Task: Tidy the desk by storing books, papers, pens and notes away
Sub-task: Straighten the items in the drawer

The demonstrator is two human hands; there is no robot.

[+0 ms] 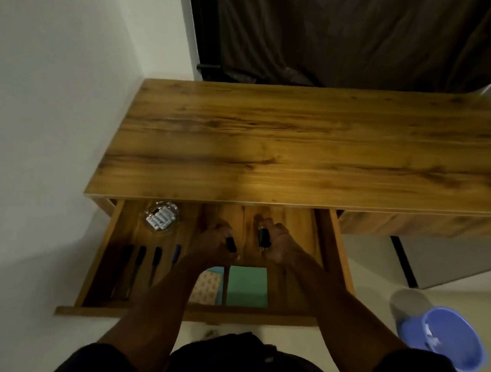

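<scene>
While the left hand grips it, the pen looks stubby, black.

Drawer under desk: dish far left, pens near left, notepads near middle. Behind them, left hand and right hand, each holding perhaps a marker. Bucket right, on floor.

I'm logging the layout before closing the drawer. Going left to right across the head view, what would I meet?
Three black pens → blue pen → left hand, holding a small black object → right hand, holding a second black object → blue bucket on the floor.
</scene>
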